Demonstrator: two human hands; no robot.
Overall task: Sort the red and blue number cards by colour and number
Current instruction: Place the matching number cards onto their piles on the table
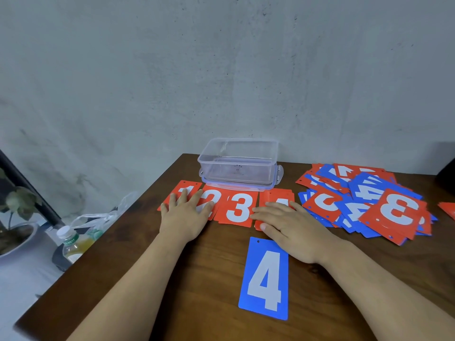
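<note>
Fingers (182,198) straight, left hand (184,219) flat on red 1 (187,186) and red 2 (214,193), right hand (290,230) on red 4 (278,194)

Row: red card 1 (184,190), red card 2 (211,196), red card 3 (237,209). Nearer: blue card 4 (264,279). On pile, top red card (397,213): inverted 3.

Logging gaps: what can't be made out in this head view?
Head view only.
Digit on the fourth red card: mostly covered by the right hand.
Digit on the red 1 card: partly under the left hand.
Lower cards in the mixed pile: buried by upper cards.
The red card at right edge: cut off by the frame.
</note>
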